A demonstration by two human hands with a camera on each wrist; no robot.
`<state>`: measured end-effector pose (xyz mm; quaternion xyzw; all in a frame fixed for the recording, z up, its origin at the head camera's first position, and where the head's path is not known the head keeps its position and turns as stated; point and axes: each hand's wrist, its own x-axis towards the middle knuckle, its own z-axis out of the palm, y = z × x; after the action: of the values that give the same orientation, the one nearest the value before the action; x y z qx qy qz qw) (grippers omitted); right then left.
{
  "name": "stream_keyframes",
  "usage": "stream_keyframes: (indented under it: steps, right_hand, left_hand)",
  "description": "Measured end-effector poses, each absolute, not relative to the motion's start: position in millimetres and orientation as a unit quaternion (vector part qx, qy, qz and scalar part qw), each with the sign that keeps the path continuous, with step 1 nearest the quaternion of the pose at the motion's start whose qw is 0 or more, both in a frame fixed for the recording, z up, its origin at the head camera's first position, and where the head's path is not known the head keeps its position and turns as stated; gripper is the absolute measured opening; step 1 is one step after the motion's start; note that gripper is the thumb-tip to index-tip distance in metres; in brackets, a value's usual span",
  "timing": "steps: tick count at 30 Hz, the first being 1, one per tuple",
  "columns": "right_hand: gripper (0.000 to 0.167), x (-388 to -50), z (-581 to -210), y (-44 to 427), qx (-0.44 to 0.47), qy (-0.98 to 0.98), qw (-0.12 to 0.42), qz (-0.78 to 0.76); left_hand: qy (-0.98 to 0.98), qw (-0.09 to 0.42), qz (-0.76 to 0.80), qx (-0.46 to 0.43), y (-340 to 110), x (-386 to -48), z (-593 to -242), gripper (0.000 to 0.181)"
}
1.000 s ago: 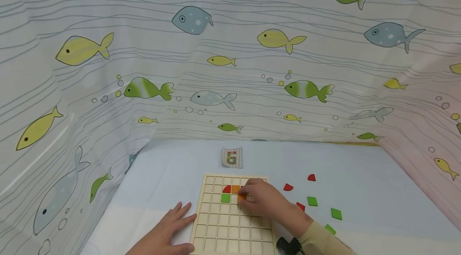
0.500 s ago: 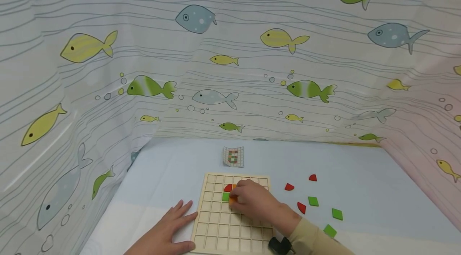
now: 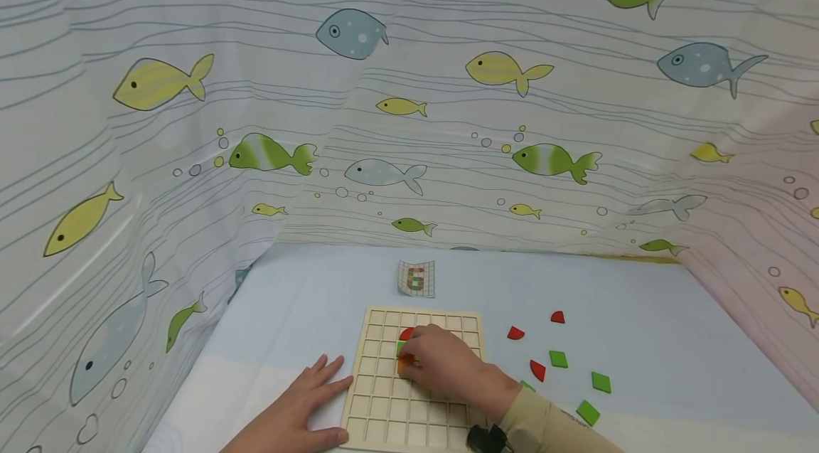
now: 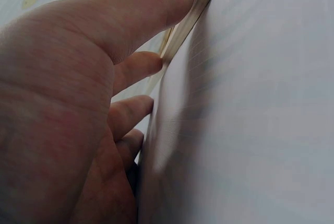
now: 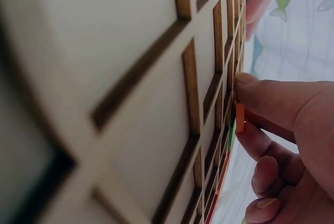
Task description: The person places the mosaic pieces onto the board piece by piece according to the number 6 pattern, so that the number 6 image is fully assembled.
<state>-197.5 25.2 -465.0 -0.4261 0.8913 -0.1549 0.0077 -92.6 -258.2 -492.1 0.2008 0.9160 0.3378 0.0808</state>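
A pale wooden grid board (image 3: 377,410) lies in front of me. My right hand (image 3: 448,364) is over its upper half and pinches an orange square tile (image 3: 403,368) between thumb and fingers, just nearer me than a green tile (image 3: 400,348). The right wrist view shows the orange tile (image 5: 240,118) at the grid's surface; whether it sits in a cell I cannot tell. A red quarter-circle tile (image 3: 406,333) peeks out beyond the hand. My left hand (image 3: 297,403) lies with fingers spread by the board's left side, its thumb and a fingertip touching the edge (image 4: 190,28).
Right of the board lie loose red quarter-circle tiles (image 3: 537,370) and several green square tiles (image 3: 601,382). A small card with a coloured grid pattern (image 3: 416,279) lies beyond the board. Fish-printed cloth (image 3: 384,176) walls the back and sides.
My right hand has carried the orange tile left and toward me, to below the green tile. It now hides the orange tile beside the red one. The left hand has stayed put.
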Motion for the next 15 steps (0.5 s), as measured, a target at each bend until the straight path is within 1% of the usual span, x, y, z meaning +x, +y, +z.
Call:
stream_keyframes:
  steps: [3, 9, 15]
  right_hand:
    - [0.008, -197.3, -465.3, 24.5, -0.429, 0.89, 0.008, -0.156]
    - [0.015, -197.8, -465.8, 22.9, -0.43, 0.888, 0.017, -0.16]
    - [0.016, -198.0, -466.4, 21.2, -0.435, 0.885, 0.018, -0.162]
  left_hand:
    - [0.918, 0.072, 0.331, 0.205, -258.1, -92.5, -492.9, 0.071]
    - [0.918, 0.078, 0.332, 0.201, -258.4, -91.8, -492.9, 0.07]
    - [0.92, 0.077, 0.33, 0.198, -257.9, -90.9, -491.7, 0.07]
